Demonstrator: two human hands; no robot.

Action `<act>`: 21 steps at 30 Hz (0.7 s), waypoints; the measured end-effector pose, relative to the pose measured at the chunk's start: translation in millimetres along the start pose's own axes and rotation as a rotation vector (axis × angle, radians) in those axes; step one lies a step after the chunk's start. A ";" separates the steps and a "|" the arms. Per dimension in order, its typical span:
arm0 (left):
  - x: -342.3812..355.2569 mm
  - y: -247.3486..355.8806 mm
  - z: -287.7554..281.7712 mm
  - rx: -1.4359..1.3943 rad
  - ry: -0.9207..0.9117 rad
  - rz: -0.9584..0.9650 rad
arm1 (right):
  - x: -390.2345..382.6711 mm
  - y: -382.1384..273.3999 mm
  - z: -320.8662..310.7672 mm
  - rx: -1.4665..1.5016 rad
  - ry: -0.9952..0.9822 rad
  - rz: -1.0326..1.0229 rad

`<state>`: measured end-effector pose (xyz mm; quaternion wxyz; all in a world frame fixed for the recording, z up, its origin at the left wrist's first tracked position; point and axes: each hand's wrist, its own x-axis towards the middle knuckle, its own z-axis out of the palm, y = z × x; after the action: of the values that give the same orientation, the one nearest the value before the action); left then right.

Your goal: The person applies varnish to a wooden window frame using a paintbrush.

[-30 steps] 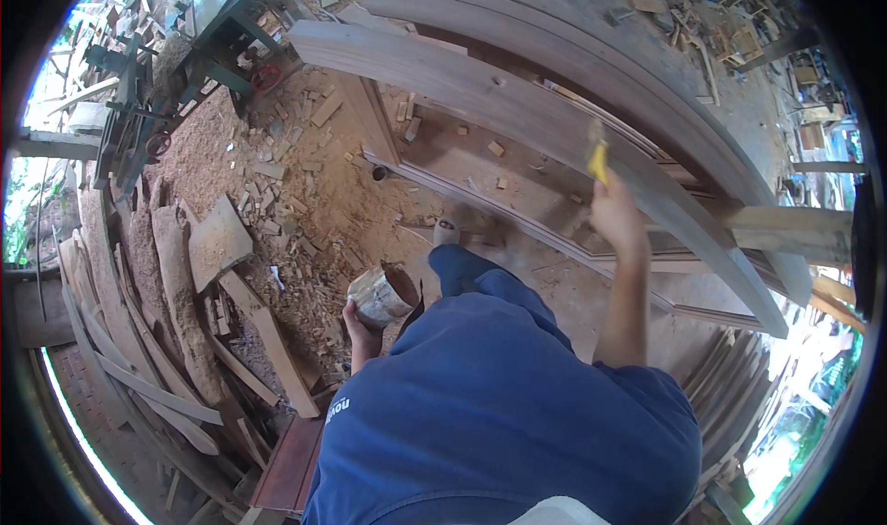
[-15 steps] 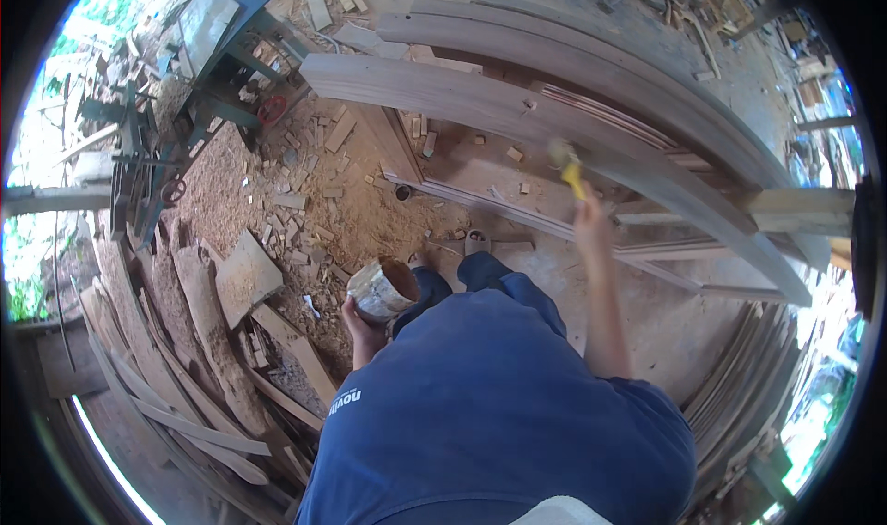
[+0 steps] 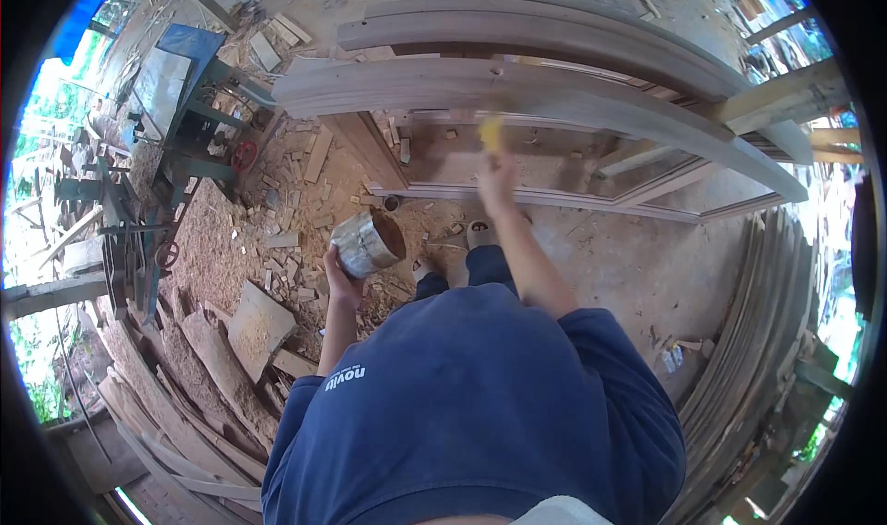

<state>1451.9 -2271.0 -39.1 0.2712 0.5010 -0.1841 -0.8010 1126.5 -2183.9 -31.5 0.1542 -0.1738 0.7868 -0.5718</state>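
Observation:
My left hand [image 3: 344,283] is wrapped round a stained, whitish paint can [image 3: 362,250], held tilted with its brown inside showing. Ahead of me, my right hand [image 3: 497,179] grips a paintbrush by its yellow handle [image 3: 491,135]. Motion blurs the brush, and its bristle end is lost against the near edge of a long, wide wooden board [image 3: 388,86]. Whether the bristles touch the wood I cannot tell. The board lies crosswise at about waist height and has a small knot or hole in its face.
A second long board [image 3: 536,30] lies behind the first. Wooden frames [image 3: 564,197] stand below them. Sawdust and offcuts [image 3: 314,155] cover the floor at left, beside a green machine with red handwheels [image 3: 245,157]. Stacked planks [image 3: 721,312] lie at right, rough slabs [image 3: 212,359] at left.
My right hand has swept the brush leftward along the board. The whole view has shifted a little, and the can in my left hand sits slightly farther from my body.

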 end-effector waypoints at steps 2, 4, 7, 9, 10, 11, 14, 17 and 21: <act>3.5 6.4 1.1 -0.004 -0.076 0.051 | -33.5 -31.2 15.3 0.010 -0.501 0.001; -5.6 13.2 11.8 -0.051 -0.052 0.068 | -65.6 -71.8 9.6 0.008 -0.703 -0.004; -3.7 12.8 -2.4 -0.122 -0.067 0.090 | -93.1 -106.0 -10.5 0.019 -0.715 -0.131; -14.0 14.4 3.8 -0.225 -0.119 0.073 | -94.1 -124.2 -29.6 -0.217 -1.024 0.086; -19.2 14.9 6.9 -0.248 -0.148 0.048 | -96.5 -129.9 -32.4 -0.217 -1.018 0.085; -19.5 13.0 4.7 -0.246 -0.153 0.048 | -99.1 -134.6 -33.6 -0.294 -1.117 0.052; -16.6 5.3 -1.3 -0.135 -0.342 0.045 | -121.4 -162.3 -25.3 -0.456 -1.094 -0.019; -27.4 8.2 6.8 -0.229 -0.366 -0.059 | -140.2 -179.3 -18.5 -0.615 -0.958 -0.049; -26.3 11.4 6.1 -0.148 -0.382 0.004 | -151.1 -159.9 -20.2 -0.742 -1.054 -0.179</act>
<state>1458.5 -2263.6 -11.6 0.2691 0.3185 -0.1736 -0.8922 1267.9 -2144.6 133.6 0.4010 -0.5375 0.7335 -0.1107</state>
